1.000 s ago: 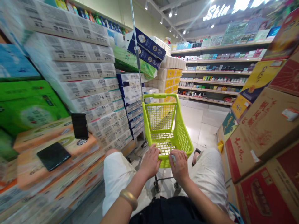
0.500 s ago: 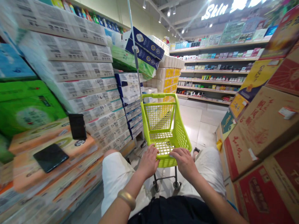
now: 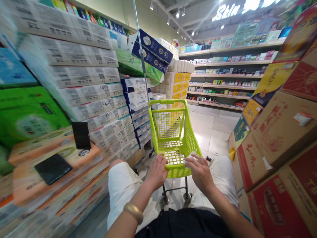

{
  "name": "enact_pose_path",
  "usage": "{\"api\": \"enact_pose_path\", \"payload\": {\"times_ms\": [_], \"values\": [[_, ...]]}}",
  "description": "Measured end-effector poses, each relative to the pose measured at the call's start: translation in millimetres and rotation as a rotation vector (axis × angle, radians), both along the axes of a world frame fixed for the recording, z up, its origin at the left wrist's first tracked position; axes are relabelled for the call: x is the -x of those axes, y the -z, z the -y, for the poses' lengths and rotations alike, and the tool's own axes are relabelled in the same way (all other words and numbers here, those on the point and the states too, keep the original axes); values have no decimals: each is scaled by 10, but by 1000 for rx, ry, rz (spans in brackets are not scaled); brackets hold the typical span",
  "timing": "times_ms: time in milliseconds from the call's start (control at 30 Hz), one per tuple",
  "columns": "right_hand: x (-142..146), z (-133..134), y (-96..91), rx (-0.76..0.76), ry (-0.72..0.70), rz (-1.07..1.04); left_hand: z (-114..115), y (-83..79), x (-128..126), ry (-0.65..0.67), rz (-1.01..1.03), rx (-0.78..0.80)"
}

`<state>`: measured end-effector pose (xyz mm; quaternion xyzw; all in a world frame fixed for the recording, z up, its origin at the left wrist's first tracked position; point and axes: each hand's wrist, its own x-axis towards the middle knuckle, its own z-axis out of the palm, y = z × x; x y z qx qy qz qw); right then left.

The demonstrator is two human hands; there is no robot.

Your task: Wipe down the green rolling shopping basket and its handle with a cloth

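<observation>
A lime-green shopping cart (image 3: 170, 143) with a mesh basket stands between my knees. My left hand (image 3: 158, 169) is closed over the near rim, left of its middle. At the right near corner, my right hand (image 3: 200, 168) holds a small white wad (image 3: 190, 159) that looks like a tissue or wipe. Its fingers are bent over the wad against the basket's edge. The floor shows through the basket's mesh bottom. A thin metal pole (image 3: 143, 62) rises from the cart's far left side.
On the left, a black phone (image 3: 53, 168) and a dark upright device (image 3: 81, 135) rest on orange packs (image 3: 22, 180). Stacked paper packs (image 3: 99, 92) rise beside them. Cardboard cartons (image 3: 277, 132) line the right side. Stocked shelves (image 3: 223, 76) stand across the far end of the tiled aisle.
My right hand has moved right along the near rim to the basket's corner, and the white wad now shows in its fingers. My left hand stays on the rim.
</observation>
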<state>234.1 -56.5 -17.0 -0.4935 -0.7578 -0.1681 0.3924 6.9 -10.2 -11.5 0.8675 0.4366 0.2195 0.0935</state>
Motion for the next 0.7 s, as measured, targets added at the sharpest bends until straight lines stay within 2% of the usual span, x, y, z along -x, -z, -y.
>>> {"api": "enact_pose_path", "payload": {"times_ms": [167, 267, 467, 700], "values": [[-58, -8, 106, -25, -127, -12, 0, -3, -4, 0, 9, -5], [-103, -42, 80, -8, -155, -48, -4, -5, -2, 5, 17, -17], [-194, -112, -64, -84, -69, -136, -13, 9, 6, 16, 35, -39], [-99, 17, 67, 59, -49, -100, -10, 8, 7, 11, 22, -30]]}}
